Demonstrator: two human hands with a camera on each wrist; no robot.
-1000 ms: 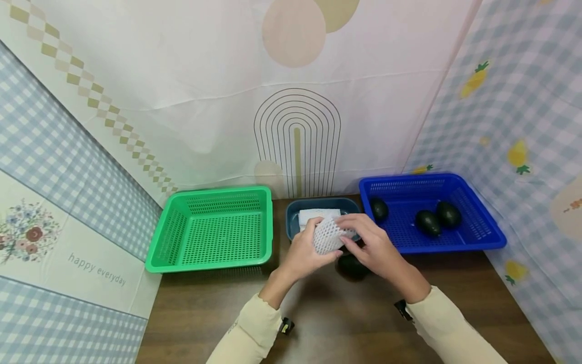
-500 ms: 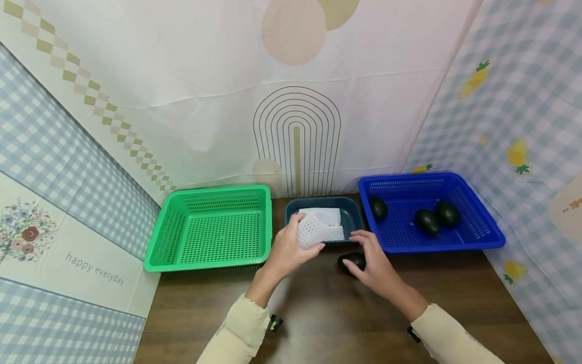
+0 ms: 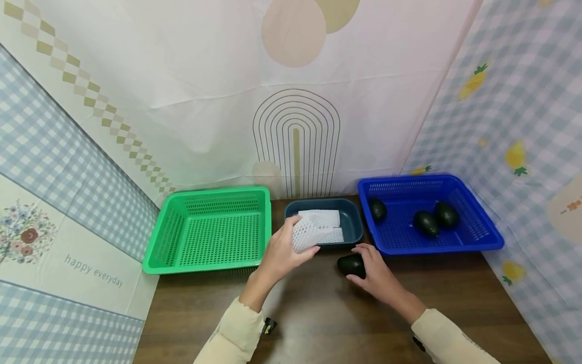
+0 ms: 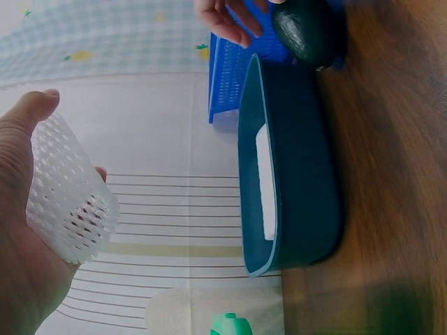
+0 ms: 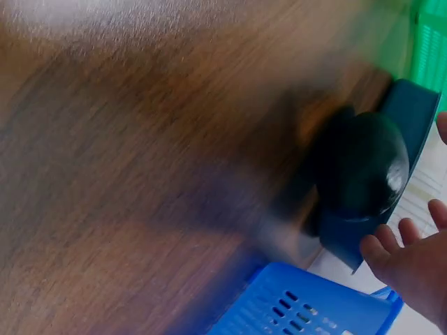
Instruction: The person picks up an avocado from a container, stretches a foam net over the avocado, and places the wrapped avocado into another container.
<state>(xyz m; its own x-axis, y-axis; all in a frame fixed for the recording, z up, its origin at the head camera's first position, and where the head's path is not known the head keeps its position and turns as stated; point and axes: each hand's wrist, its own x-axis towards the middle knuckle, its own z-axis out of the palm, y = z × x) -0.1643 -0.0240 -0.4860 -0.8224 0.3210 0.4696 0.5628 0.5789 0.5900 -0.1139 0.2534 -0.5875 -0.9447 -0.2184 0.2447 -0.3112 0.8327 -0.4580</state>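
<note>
My left hand [image 3: 283, 253] holds a white foam net sleeve [image 3: 305, 234] between thumb and fingers, close over the front left of a dark teal tray [image 3: 356, 222]. The left wrist view shows the sleeve [image 4: 66, 188] with one mesh end facing out. On the wooden table lies a dark green avocado [image 3: 350, 265], where my right hand [image 3: 378, 275] has its fingers and thumb spread about the right end. From the right wrist, the fingertips [image 5: 388, 237] appear beside the avocado [image 5: 363, 167], not curled tightly round it. More flat white foam sleeves [image 3: 328, 217] lie in the tray.
A green basket [image 3: 206, 263] stands at the left with nothing in it. At the right is a blue basket [image 3: 395, 242] holding several avocados [image 3: 426, 223]. Patterned cloth [image 3: 218, 126] hangs behind and along both sides of the table [image 3: 318, 323].
My right hand has let go of the foam sleeve and moved down and right to the avocado on the table. My left hand has drawn slightly left and down, still holding the sleeve.
</note>
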